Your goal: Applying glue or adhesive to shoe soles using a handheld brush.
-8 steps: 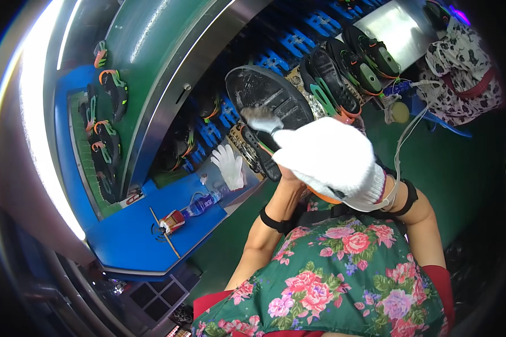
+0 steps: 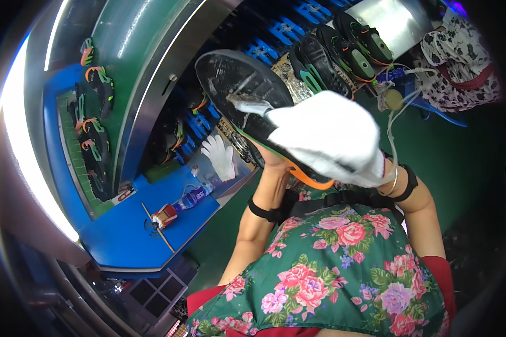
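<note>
A black shoe (image 2: 230, 73) with green and orange trim is held up before me, its broad dark underside facing up and shiny as if wet. My left hand (image 2: 272, 159) grips it from below; most of its fingers are hidden behind the shoe. In a white knitted glove, my right hand (image 2: 329, 137) is closed round a brush, whose handle is mostly covered by the glove. The pale bristle end of the brush (image 2: 250, 105) lies against the shoe's underside. An orange strip (image 2: 303, 177) of the shoe shows beneath the glove.
Several black shoes (image 2: 351, 56) stand on a rack with blue holders (image 2: 287, 28). On the blue ledge (image 2: 129, 241) lie a loose white glove (image 2: 219, 157), a plastic bottle (image 2: 195, 195) and a red carton (image 2: 166, 216) with a stick. More shoes (image 2: 98, 129) line a green conveyor. Patterned cloth (image 2: 458, 62) hangs at right.
The shoe has moved left and tilted, showing more of its green edge and orange strip. The brush has moved with it, still at the underside. The whole view has shifted slightly.
</note>
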`<state>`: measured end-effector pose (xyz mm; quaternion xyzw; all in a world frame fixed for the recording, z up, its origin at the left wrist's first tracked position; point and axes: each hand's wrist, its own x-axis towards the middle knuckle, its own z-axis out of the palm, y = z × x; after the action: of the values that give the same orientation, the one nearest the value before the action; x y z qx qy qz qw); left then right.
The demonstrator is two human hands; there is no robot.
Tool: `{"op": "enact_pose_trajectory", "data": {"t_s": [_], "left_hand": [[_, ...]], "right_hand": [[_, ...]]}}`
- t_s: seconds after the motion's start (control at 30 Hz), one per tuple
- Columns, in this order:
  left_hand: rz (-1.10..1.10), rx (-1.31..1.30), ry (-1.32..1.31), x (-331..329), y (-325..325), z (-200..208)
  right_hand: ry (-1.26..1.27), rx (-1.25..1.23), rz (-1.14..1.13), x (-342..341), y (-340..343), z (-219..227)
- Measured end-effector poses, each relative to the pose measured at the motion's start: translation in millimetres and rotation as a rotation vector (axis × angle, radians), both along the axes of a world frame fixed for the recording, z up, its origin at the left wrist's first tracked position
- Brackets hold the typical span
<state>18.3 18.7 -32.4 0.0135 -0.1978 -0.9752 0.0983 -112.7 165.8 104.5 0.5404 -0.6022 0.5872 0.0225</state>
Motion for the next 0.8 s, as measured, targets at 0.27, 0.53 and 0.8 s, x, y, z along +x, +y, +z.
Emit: {"op": "enact_pose_trajectory", "data": {"t_s": [0.27, 0.53, 0.8], "left_hand": [[0.077, -0.025, -0.281, -21, 5, 37], [-0.052, -0.101, -0.035, -34, -10, 40], [-0.124, -0.044, 0.091, -46, -19, 48]], "right_hand": [[-0.147, -0.018, 0.065, 0, 2, -19], [-0.100, 0.001, 0.123, -1, 3, -12], [-0.064, 0.046, 0.122, 0, 6, -8]]}}
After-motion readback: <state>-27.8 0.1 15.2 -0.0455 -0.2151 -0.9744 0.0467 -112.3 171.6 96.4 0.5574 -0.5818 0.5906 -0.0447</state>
